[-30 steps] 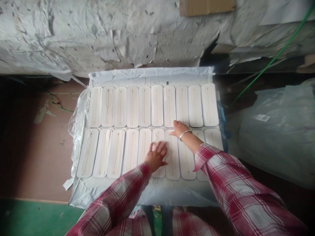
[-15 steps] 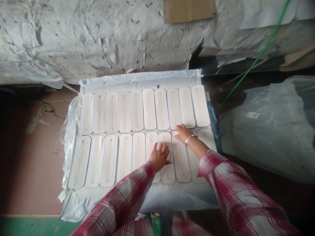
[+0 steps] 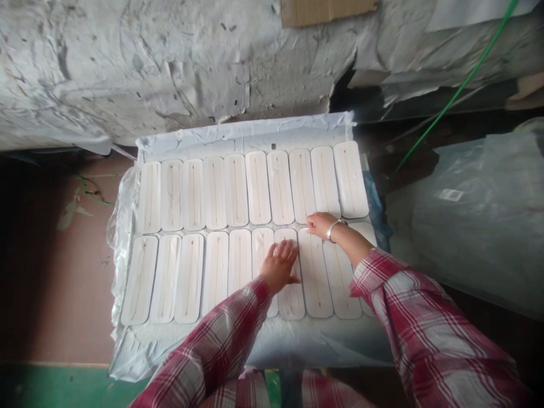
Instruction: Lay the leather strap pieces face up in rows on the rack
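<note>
Two rows of long white pads (image 3: 315,277) with rounded corners lie side by side, each with a thin dark line down its middle. They rest on a cloth-covered board (image 3: 178,343). My left hand (image 3: 280,262) lies palm down over a pad in the near row, fingers stretched out and thumb apart. To its right, my right hand (image 3: 323,225), with a bracelet at the wrist, is at the top end of the neighbouring near-row pad, by the gap between rows. Its fingers are bent and drawn together; whatever is between them is hidden.
Behind the board runs a pale, paper-covered ledge (image 3: 170,73) with a piece of cardboard (image 3: 327,10) on it. A green cord (image 3: 453,96) slants down at the right, above a large translucent plastic bag (image 3: 471,226). Reddish floor (image 3: 76,283) shows at left.
My right hand's fingers have drawn closer together at the pad's top end. My left hand lies flatter on its pad, its fingers stretched more forward. The view has shifted slightly.
</note>
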The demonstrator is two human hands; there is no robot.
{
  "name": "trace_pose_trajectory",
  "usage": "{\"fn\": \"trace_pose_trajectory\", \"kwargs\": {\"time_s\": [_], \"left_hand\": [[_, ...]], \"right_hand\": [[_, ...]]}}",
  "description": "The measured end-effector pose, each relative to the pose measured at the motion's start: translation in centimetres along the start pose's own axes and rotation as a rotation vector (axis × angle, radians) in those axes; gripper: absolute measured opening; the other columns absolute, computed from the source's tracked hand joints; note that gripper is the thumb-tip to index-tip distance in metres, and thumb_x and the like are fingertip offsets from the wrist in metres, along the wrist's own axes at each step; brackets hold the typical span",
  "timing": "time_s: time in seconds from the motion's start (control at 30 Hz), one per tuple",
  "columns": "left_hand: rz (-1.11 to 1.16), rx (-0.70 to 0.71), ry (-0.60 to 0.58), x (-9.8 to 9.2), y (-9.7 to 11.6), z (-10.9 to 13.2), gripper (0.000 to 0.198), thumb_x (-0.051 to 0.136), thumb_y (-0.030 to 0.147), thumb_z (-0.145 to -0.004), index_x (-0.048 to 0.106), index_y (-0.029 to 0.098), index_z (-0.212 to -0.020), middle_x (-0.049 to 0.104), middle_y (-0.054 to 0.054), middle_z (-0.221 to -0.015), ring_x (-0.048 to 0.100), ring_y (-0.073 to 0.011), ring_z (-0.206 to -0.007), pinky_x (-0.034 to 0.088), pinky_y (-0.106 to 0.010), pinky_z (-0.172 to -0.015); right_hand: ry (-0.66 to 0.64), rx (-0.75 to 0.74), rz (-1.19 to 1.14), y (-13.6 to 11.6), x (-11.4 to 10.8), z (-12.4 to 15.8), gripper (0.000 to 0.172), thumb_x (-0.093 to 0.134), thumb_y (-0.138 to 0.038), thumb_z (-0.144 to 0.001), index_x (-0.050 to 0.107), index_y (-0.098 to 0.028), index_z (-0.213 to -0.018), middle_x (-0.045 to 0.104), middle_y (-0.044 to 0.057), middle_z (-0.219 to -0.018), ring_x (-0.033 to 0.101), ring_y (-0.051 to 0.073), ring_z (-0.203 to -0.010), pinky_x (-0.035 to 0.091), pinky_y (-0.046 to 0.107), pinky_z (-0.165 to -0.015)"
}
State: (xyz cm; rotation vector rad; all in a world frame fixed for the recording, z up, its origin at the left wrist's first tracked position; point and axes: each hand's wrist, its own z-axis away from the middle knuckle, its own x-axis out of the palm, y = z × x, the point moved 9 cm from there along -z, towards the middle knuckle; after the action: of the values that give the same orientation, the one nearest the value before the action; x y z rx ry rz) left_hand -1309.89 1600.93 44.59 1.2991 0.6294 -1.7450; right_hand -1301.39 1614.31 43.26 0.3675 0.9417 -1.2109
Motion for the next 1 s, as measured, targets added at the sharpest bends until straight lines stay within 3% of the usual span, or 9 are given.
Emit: {"fn": "trace_pose_trajectory", "kwargs": {"time_s": [0.17, 0.3, 0.37, 0.47, 0.53, 0.63, 0.73, 0.87, 1.0], "left_hand": [[0.025, 0.002, 0.040, 0.2, 0.1, 0.0, 0.092, 0.058, 0.067, -0.069, 0.028, 0.018, -0.142, 0.021, -0.012, -0.149, 0.021, -0.0308, -0.135, 0.022, -0.050, -0.109], [0.041, 0.028, 0.007, 0.3, 0.6, -0.1, 0.087, 0.057, 0.065, -0.071, 0.030, 0.023, -0.141, 0.021, -0.008, -0.150, 0.019, -0.0362, -0.135, 0.021, -0.056, -0.107], [0.041, 0.027, -0.015, 0.3, 0.7, -0.2, 0.085, 0.058, 0.064, -0.072, 0.032, 0.022, -0.141, 0.021, -0.007, -0.150, 0.019, -0.0372, -0.134, 0.021, -0.057, -0.106], [0.043, 0.023, -0.026, 0.2, 0.7, -0.3, 0.086, 0.057, 0.065, -0.071, 0.031, 0.022, -0.141, 0.021, -0.006, -0.150, 0.019, -0.0365, -0.135, 0.021, -0.057, -0.106], [0.041, 0.029, -0.020, 0.1, 0.7, -0.3, 0.086, 0.057, 0.066, -0.071, 0.031, 0.022, -0.141, 0.021, -0.006, -0.150, 0.019, -0.0362, -0.135, 0.021, -0.056, -0.106], [0.036, 0.039, 0.002, 0.3, 0.7, -0.2, 0.087, 0.056, 0.066, -0.071, 0.030, 0.022, -0.142, 0.021, -0.006, -0.150, 0.019, -0.0360, -0.135, 0.021, -0.056, -0.107], [0.029, 0.054, 0.031, 0.6, 0.8, -0.2, 0.086, 0.053, 0.068, -0.072, 0.029, 0.023, -0.142, 0.020, -0.005, -0.150, 0.017, -0.0344, -0.136, 0.021, -0.056, -0.107], [0.005, 0.073, 0.050, 0.7, 0.9, 0.0, 0.084, 0.046, 0.070, -0.075, 0.025, 0.025, -0.143, 0.018, -0.004, -0.151, 0.014, -0.0310, -0.137, 0.017, -0.058, -0.108], [-0.001, 0.069, 0.081, 0.3, 0.3, 0.0, 0.090, 0.039, 0.074, -0.075, 0.023, 0.018, -0.144, 0.019, -0.006, -0.150, 0.017, -0.0272, -0.138, 0.019, -0.052, -0.110]], "right_hand": [[0.041, -0.007, -0.003, 0.0, 0.3, -0.8, 0.015, 0.059, -0.030, -0.079, 0.064, -0.017, -0.085, 0.060, 0.006, -0.095, 0.056, 0.016, -0.085, 0.039, 0.025, -0.073], [0.110, 0.012, -0.097, 0.6, 0.9, -0.9, 0.015, 0.062, -0.029, -0.077, 0.064, -0.016, -0.084, 0.059, 0.006, -0.096, 0.056, 0.017, -0.086, 0.041, 0.025, -0.076], [0.200, 0.015, -0.231, 1.7, 1.0, -0.1, 0.017, 0.062, -0.027, -0.077, 0.063, -0.016, -0.090, 0.060, 0.006, -0.099, 0.057, 0.015, -0.086, 0.043, 0.025, -0.078], [0.440, 0.074, -0.432, 4.6, 1.0, 2.8, 0.027, 0.051, -0.022, -0.083, 0.058, -0.015, -0.109, 0.060, 0.007, -0.108, 0.058, 0.014, -0.090, 0.045, 0.025, -0.083], [0.563, 0.081, -0.392, 5.6, 1.6, 5.2, 0.033, 0.041, -0.015, -0.086, 0.055, -0.014, -0.116, 0.059, 0.008, -0.115, 0.056, 0.015, -0.101, 0.043, 0.028, -0.091], [0.573, -0.026, -0.158, 3.5, 3.8, 7.3, 0.043, 0.035, -0.007, -0.085, 0.055, -0.014, -0.121, 0.054, 0.008, -0.127, 0.042, 0.018, -0.122, 0.032, 0.034, -0.105], [0.532, -0.005, 0.008, 1.1, 5.6, 7.6, 0.046, 0.032, -0.007, -0.086, 0.052, -0.012, -0.127, 0.044, 0.008, -0.137, 0.032, 0.023, -0.130, 0.023, 0.041, -0.110], [0.490, 0.108, 0.095, -0.7, 6.0, 7.3, 0.047, 0.024, -0.010, -0.089, 0.049, -0.004, -0.129, 0.041, 0.016, -0.138, 0.027, 0.028, -0.133, 0.019, 0.045, -0.111], [0.516, 0.115, 0.088, -2.1, 5.8, 7.0, 0.049, 0.024, -0.012, -0.090, 0.041, -0.007, -0.135, 0.030, 0.014, -0.145, 0.024, 0.027, -0.135, 0.021, 0.044, -0.110]]}}
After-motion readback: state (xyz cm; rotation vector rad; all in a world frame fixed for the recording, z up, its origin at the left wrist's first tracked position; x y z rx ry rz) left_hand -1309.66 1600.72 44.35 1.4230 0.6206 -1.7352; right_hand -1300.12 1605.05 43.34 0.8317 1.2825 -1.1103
